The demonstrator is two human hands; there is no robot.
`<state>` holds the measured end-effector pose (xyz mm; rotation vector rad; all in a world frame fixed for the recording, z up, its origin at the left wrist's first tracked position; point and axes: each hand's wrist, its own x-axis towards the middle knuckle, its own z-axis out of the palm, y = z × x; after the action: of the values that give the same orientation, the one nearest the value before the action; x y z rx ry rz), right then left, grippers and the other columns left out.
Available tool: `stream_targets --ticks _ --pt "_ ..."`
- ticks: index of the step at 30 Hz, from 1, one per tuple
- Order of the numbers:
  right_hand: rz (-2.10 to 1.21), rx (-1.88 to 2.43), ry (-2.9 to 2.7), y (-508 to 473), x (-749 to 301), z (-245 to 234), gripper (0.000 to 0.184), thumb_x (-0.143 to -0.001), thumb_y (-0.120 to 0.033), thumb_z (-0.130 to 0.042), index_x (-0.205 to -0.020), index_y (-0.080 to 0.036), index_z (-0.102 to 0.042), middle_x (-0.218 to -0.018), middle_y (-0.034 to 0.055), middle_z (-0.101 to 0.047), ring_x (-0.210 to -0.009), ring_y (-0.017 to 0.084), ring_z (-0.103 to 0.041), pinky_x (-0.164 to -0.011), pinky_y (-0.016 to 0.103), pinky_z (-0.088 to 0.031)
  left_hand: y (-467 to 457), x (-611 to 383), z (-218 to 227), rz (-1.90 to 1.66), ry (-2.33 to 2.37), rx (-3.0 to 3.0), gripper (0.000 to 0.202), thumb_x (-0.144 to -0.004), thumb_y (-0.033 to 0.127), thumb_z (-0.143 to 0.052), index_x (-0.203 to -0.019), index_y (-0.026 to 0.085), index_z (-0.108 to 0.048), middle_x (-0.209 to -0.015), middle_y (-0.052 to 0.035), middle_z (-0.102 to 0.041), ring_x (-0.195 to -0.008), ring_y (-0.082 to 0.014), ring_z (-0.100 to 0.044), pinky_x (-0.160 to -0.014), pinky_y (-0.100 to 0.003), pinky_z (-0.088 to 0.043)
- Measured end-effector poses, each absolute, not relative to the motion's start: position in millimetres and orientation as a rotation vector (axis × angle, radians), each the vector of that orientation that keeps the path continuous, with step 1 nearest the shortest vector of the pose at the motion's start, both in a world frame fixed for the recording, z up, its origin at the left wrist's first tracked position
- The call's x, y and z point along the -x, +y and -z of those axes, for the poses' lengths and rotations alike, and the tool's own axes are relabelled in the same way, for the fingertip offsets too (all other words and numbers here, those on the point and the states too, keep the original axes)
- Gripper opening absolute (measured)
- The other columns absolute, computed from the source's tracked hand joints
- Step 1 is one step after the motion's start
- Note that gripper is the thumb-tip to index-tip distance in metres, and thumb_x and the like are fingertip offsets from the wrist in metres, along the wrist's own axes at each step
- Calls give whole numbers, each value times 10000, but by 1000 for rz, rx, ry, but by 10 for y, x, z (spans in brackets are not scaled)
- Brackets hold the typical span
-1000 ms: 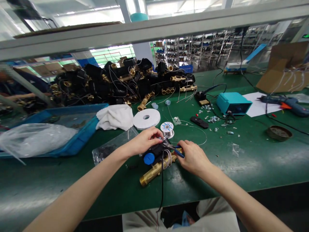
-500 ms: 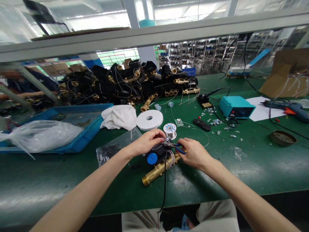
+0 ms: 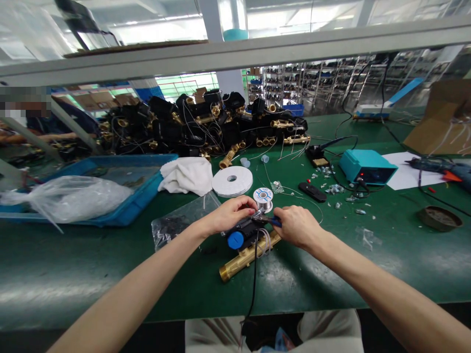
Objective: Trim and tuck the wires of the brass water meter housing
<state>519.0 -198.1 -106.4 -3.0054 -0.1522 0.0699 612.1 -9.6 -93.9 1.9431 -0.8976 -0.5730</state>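
My right hand (image 3: 297, 225) is wrapped around the blue handles of a pair of pliers (image 3: 273, 221). Their jaws are at a small shiny, clear piece (image 3: 257, 214) by the fingertips of my left hand (image 3: 235, 212). That hand is closed in a pinch; what lies between its fingers is too small to make out. Just below both hands is a black housing (image 3: 246, 229) with a blue round cap (image 3: 235, 240). It rests against a brass pipe (image 3: 235, 264) lying slanted on the bench. Grey wires (image 3: 265, 243) loop over the pipe, and a black cable (image 3: 254, 279) hangs toward my lap.
Behind my hands stand a solder spool (image 3: 263, 194) and a white tape roll (image 3: 232, 181). Left are a white cloth (image 3: 187, 175) and a blue tray (image 3: 147, 196). A teal soldering station (image 3: 368, 166) stands right, near small clear scraps. Many brass-and-black units (image 3: 165, 130) are piled behind.
My right hand has squeezed the plier handles closer together. My left hand stays pinched at the same spot. The whole view has shifted slightly.
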Motion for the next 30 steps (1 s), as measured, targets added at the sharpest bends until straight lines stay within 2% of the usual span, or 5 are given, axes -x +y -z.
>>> stream_targets --ticks 9,13,19,26,30 --pt "-70 3019 -67 -1957 -5175 1124 317 -831 -433 -470 -1025 -216 -595 -959 112 -653 -831 249 -622 -655 316 -398 -69 -6174 993 547 -699 -1848 198 -833 329 -497 -890 143 -531 -687 11 -527 -599 -99 -491 -578 -220 -402" --pt "-43 3009 29 -2050 -5021 1133 248 -848 -389 -437 -911 -215 -602 -889 85 -667 -765 227 -624 -577 291 -342 -153 -6232 891 437 -633 -1865 158 -855 278 -464 -914 141 -518 -668 6 -533 -582 -89 -510 -560 -204 -412" --pt "-37 2830 221 -2311 -4572 1309 185 -832 -343 -460 -738 -221 -564 -722 38 -666 -662 193 -612 -542 272 -276 -782 -6133 728 544 -774 -1940 61 -762 157 -595 -803 116 -614 -677 -13 -618 -536 -92 -554 -532 -211 -450" --pt "-97 2723 286 -2425 -4340 1438 248 -840 -371 -442 -690 -215 -564 -668 59 -651 -608 188 -575 -536 267 -271 -1626 -6075 812 427 -847 -2118 112 -828 185 -565 -827 95 -633 -695 -9 -636 -658 -124 -616 -674 -268 -499" --pt "-90 2675 306 -2463 -4322 1496 247 -830 -378 -446 -687 -222 -572 -655 58 -645 -597 193 -560 -540 271 -285 -1775 -6094 748 317 -826 -2231 290 -824 260 -616 -1073 117 -573 -1041 -75 -619 -914 -197 -608 -810 -384 -513"
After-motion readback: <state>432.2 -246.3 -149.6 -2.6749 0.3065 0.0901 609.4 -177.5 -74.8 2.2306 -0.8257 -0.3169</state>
